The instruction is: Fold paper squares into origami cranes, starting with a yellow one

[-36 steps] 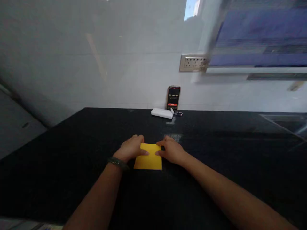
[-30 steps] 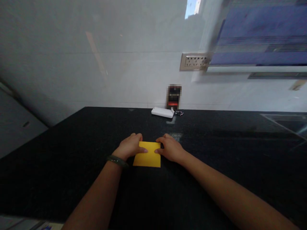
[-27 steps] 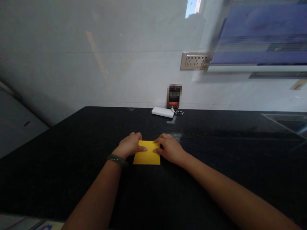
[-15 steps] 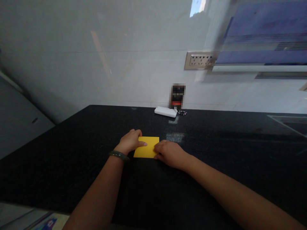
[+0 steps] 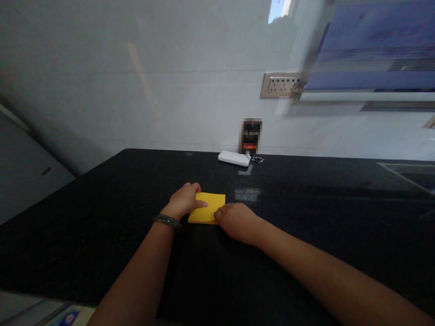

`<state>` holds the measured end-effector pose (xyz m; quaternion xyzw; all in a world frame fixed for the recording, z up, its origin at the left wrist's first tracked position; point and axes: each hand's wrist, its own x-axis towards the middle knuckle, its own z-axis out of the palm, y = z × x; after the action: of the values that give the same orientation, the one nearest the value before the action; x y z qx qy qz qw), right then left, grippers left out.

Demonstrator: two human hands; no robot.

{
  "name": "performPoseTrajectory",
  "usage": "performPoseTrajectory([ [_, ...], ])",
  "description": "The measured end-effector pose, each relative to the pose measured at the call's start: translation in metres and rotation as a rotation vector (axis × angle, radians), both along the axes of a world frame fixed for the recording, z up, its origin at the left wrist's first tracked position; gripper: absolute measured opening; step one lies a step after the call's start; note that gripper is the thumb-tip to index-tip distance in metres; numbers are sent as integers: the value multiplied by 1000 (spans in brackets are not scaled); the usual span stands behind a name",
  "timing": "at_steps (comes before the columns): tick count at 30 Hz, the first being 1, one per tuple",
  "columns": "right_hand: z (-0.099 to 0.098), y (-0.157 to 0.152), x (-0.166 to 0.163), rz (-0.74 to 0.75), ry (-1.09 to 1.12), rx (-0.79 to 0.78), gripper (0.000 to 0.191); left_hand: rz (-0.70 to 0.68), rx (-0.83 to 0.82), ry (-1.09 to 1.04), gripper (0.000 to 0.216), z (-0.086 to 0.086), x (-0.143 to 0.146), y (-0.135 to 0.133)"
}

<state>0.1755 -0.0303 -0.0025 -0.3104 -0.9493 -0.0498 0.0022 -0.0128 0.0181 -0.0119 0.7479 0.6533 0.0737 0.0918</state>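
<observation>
A small yellow square of paper (image 5: 211, 202) lies on the black countertop in front of me, with a second edge showing beneath its front edge. My left hand (image 5: 183, 200), a dark green bangle (image 5: 168, 221) at its wrist, holds the paper's left side, thumb laid across the top. The lower right corner is between the closed fingers of my right hand (image 5: 235, 219), and the upper layer is slightly raised there. The right fingertips are partly hidden from view.
Against the tiled wall stand a blurred dark item (image 5: 250, 136) and a white power bank-like block (image 5: 234, 158) with a beaded strap (image 5: 257, 159). Above is a socket panel (image 5: 281, 85). The black countertop (image 5: 102, 213) ends at a front edge near my forearms.
My right hand has shifted slightly left and toward me at the paper's corner. The front edge now shows two separated layers.
</observation>
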Motion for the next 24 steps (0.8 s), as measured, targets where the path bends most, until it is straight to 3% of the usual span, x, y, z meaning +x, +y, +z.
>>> performPoseTrajectory([
  [8,5,5,1,-30,7,-21,17,13,-16,-10,48,-1,-1,1],
  [24,11,13,9,162,-45,76,18,35,-42,-9,51,2,0,1],
])
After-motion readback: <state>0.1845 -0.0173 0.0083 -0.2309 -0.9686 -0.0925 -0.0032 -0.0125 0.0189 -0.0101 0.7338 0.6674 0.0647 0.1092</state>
